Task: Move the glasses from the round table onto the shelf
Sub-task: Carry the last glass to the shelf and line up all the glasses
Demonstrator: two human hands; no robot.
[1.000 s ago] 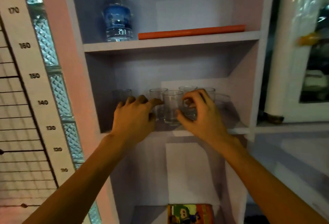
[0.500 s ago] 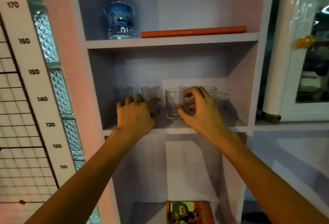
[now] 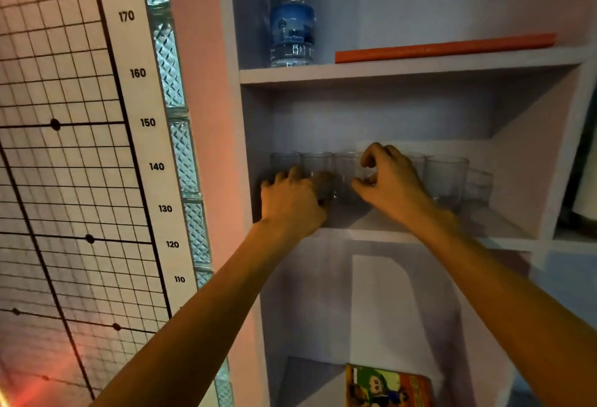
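Several clear glasses stand in a row on the middle shelf (image 3: 420,235) of a pale wall unit. My left hand (image 3: 290,203) lies spread against the fronts of the two leftmost glasses (image 3: 318,164), with the thumb across the second one. My right hand (image 3: 392,183) is curled around the right side of the third glass (image 3: 347,174), thumb low and forefinger at the rim. Right of that hand stand a taller glass (image 3: 447,180) and a smaller one (image 3: 478,187) further back. The round table is out of view.
On the upper shelf stand a blue-labelled water bottle (image 3: 292,32) and a flat orange book (image 3: 445,46). A colourful box (image 3: 387,385) lies on the lowest shelf. A height chart (image 3: 142,122) and glass blocks (image 3: 181,154) line the wall to the left.
Both hands have moved left along the middle shelf. The glasses under them now stand close together at the shelf's left end. My view has turned left and closer.
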